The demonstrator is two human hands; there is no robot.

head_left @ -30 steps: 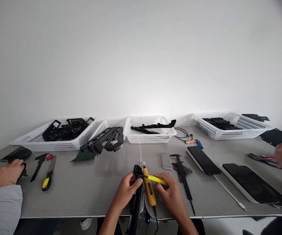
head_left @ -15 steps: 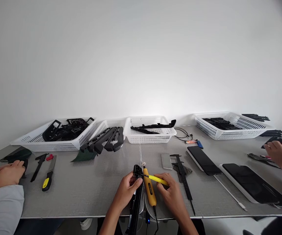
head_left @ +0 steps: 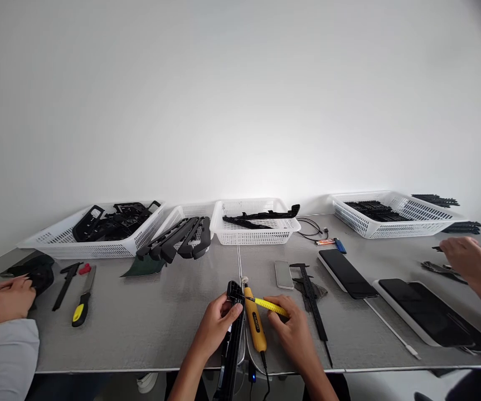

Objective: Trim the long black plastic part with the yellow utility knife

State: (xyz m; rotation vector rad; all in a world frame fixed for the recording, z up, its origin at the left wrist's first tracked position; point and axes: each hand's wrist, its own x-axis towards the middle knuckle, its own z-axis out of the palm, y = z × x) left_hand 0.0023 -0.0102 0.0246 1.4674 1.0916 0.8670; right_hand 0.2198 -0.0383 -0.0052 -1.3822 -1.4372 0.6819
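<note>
My left hand point(head_left: 218, 322) is closed around a long black plastic part point(head_left: 232, 345) near its upper end. The part slants down past the table's front edge. My right hand point(head_left: 292, 326) pinches a slim yellow-handled tool point(head_left: 270, 306). Its thin dark tip reaches leftward to the part's upper end; whether it touches is too small to tell. Between my hands lies a corded yellow rotary tool point(head_left: 256, 326) with a pale round tip. A black caliper point(head_left: 313, 303) rests just right of my right hand, near a small silver block point(head_left: 283, 275).
White baskets point(head_left: 257, 238) with black plastic parts line the back. A file point(head_left: 83, 303) lies at left, near a co-worker's hands point(head_left: 9, 302). Phones on white power banks point(head_left: 424, 312) lie at right, below another person's hand point(head_left: 472, 259). A white cable point(head_left: 390, 328) crosses the table.
My hands, the black part and the yellow-handled tool look nearly unmoved. The left co-worker's hands have shifted slightly left; the right person's hand has moved left, holding a different-looking dark item.
</note>
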